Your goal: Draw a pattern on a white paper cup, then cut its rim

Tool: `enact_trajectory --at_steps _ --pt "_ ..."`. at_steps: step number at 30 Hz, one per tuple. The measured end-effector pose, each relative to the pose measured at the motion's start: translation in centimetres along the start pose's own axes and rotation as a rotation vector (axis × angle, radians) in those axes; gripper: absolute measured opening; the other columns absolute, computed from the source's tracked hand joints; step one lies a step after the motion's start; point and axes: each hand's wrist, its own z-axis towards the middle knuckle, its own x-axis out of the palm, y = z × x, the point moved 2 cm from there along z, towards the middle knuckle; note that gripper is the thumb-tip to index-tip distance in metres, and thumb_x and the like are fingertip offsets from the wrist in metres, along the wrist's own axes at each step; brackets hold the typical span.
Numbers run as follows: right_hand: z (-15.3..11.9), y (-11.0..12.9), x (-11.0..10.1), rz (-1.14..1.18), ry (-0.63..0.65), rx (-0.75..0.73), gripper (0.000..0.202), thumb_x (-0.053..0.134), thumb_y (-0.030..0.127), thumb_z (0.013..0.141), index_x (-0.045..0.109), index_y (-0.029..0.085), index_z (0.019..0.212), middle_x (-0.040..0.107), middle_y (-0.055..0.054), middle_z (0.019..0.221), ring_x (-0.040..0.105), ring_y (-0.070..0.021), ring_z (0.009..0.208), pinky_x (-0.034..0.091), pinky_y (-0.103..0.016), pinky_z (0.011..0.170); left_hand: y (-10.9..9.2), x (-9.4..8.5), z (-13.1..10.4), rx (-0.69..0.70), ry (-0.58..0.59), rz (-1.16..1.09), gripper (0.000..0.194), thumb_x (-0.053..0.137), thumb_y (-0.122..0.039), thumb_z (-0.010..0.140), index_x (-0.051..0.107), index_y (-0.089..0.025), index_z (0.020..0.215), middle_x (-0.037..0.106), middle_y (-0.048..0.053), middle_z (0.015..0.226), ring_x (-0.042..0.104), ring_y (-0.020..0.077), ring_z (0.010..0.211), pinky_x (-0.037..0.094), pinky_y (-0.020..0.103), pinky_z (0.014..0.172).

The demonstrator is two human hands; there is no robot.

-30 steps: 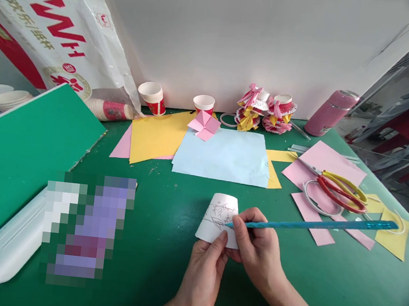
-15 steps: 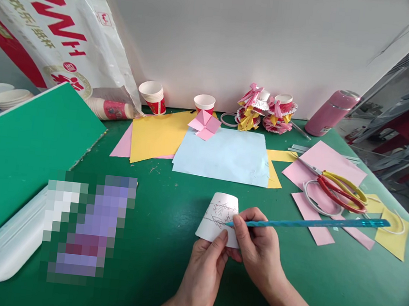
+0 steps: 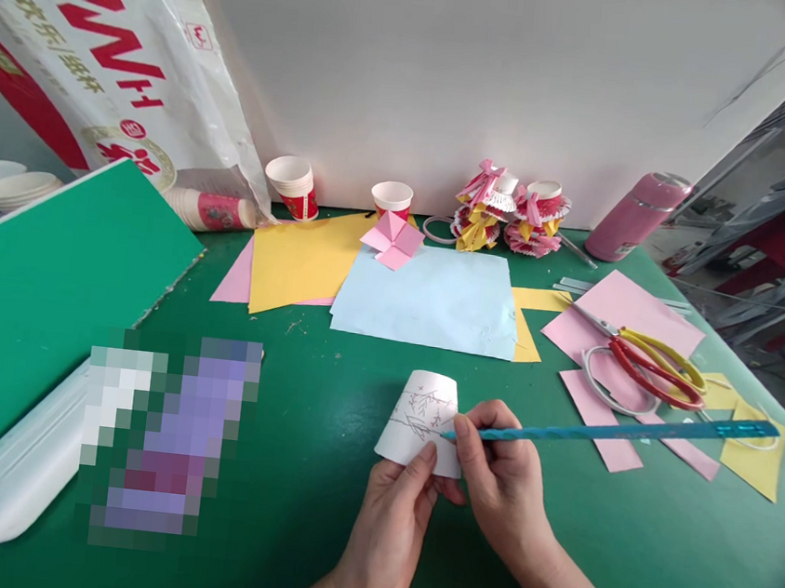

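My left hand (image 3: pixel 392 528) grips a white paper cup (image 3: pixel 415 404), its narrow end up, with the thumb pressed on the lower front. Thin dark lines like twigs and leaves are drawn across the cup's side. In my right hand (image 3: pixel 498 459) a long blue pen (image 3: pixel 581 433) with a twisted barrel is pinched between thumb and fingers. Its tip rests at or just over the right part of the drawing; contact is hard to tell. The pen's shiny flat end points to the right. Some left fingers are hidden behind the cup.
Blue paper (image 3: pixel 426 302) and yellow paper (image 3: pixel 304 261) lie ahead. Scissors (image 3: pixel 658 369) rest on pink paper (image 3: pixel 633 310) at right, before a pink flask (image 3: pixel 635 217). Decorated cups (image 3: pixel 537 220) stand by the wall. A green board (image 3: pixel 62 297) and blurred purple item (image 3: pixel 185 431) are left.
My right hand and the pen have shifted slightly right along the cup, and the drawn lines reach further that way. My left hand and the cup stay nearly still.
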Motion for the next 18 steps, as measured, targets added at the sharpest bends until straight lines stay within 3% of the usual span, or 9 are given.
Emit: enact_trajectory --at_steps 8,18 --pt "0.12 -0.52 0.29 -0.049 -0.014 0.033 0.021 0.051 0.037 0.086 0.045 0.023 0.072 0.041 0.009 0.041 0.04 -0.0085 0.032 0.026 -0.02 0.033 -0.08 0.17 0.02 -0.003 -0.011 -0.014 0.026 0.058 -0.024 0.079 0.063 -0.014 0.103 0.065 0.007 0.087 0.057 0.0175 0.085 0.044 0.028 0.073" --pt "0.15 -0.04 0.11 0.006 0.007 0.02 0.02 0.046 0.036 0.088 0.039 0.025 0.073 0.043 0.008 0.039 0.044 -0.012 0.031 0.03 -0.023 0.033 -0.12 0.3 -0.16 -0.005 -0.018 -0.009 0.019 0.059 -0.023 0.078 0.067 -0.012 0.091 0.066 0.007 0.082 0.058 0.0176 0.081 0.044 0.029 0.073"
